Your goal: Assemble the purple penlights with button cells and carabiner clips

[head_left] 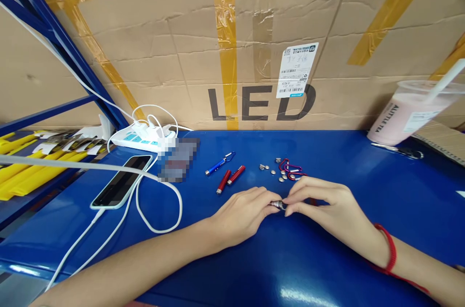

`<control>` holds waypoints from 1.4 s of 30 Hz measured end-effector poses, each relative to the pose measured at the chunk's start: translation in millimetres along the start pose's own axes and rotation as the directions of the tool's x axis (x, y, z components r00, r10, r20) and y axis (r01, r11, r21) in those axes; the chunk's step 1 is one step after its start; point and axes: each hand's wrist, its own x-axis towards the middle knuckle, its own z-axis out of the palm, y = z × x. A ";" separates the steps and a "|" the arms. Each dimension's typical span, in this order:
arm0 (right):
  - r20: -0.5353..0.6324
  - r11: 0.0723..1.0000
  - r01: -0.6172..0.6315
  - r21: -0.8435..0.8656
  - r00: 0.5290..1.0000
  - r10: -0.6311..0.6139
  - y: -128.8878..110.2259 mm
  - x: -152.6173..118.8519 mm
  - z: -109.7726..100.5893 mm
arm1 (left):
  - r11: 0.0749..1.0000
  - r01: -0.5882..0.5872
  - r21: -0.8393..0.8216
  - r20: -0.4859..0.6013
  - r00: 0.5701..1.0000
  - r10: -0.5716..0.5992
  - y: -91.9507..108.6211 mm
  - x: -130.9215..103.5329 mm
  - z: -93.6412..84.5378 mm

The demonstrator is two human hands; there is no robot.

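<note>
Between my hands is a small dark and silver cylinder (278, 205). My left hand (241, 215) is wrapped round its left part, hiding most of it. The thumb and fingertips of my right hand (323, 205) are pinched at its right end; whether they hold a separate small part cannot be made out. Beyond my hands lie several silver button cells (272, 172) beside red and purple carabiner clips (286, 167). To their left are two red pen-like lights, one (223, 182) next to the other (236, 175), and a blue one (216, 166) with a clip.
At left, a phone (121, 182) lies among white cables near a white power strip (143, 138). A drink cup (403, 115) and keys (397, 150) sit at back right. A large cardboard box (174, 65) stands behind the blue table (327, 268).
</note>
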 end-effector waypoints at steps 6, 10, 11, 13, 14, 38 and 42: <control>0.028 0.986 -0.164 0.029 0.986 0.163 4.0 1.8 1.3 | 0.999 -0.015 -0.047 -0.007 1.000 0.015 0.0 0.5 0.3; 0.044 0.981 -0.185 0.059 0.982 0.183 4.2 1.8 1.6 | 0.999 -0.035 -0.020 -0.041 0.999 0.034 0.0 0.1 0.9; 0.043 0.981 -0.186 0.057 0.982 0.183 4.3 1.6 1.6 | 0.999 -0.034 -0.016 -0.048 0.998 0.033 0.0 0.1 0.7; 0.039 0.982 -0.185 0.048 0.982 0.184 4.4 0.9 1.7 | 1.000 -0.025 -0.018 -0.055 0.998 0.024 0.1 0.2 0.3; 0.038 0.982 -0.183 0.047 0.983 0.181 4.4 0.6 1.7 | 1.000 -0.021 -0.021 -0.057 0.998 0.020 0.1 0.4 0.1; 0.049 0.983 -0.168 0.077 0.985 0.164 5.7 -2.1 2.8 | 0.997 -0.012 -0.082 -0.101 0.995 0.003 1.6 2.1 -1.2; 0.065 0.977 -0.192 0.088 0.980 0.187 6.0 -1.1 2.7 | 0.996 0.000 -0.091 -0.105 0.994 -0.009 -0.1 1.9 0.4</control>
